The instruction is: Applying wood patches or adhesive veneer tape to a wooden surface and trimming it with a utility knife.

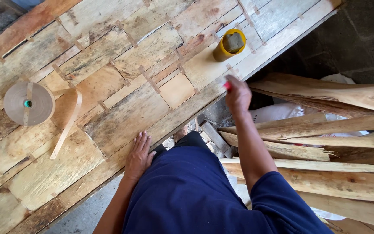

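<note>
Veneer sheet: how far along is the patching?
Done: the veneer sheet is pieced from many strips, with short tape tabs across most seams. In hand: the right hand holds a small red tool at the sheet's edge; the left hand presses flat on it. Left: the tape roll has a loose tail, and loose veneer strips lie beside the table.

Two hands, one tape roll, one yellow cup, one sheet of patched veneer.

The head view shows one left hand (138, 157) and one right hand (237, 96), both the same person's. One small red tool (227, 86) shows at the right hand. One roll of brown paper tape (28, 104) lies on the veneer sheet (122, 117), with one loose tape strip (68, 123) trailing from it. One yellow cup (228, 44) stands near the sheet's edge, with one grey block (233, 42) inside. At least six long veneer strips (325, 143) are stacked to the right; the exact count cannot be told.
</note>
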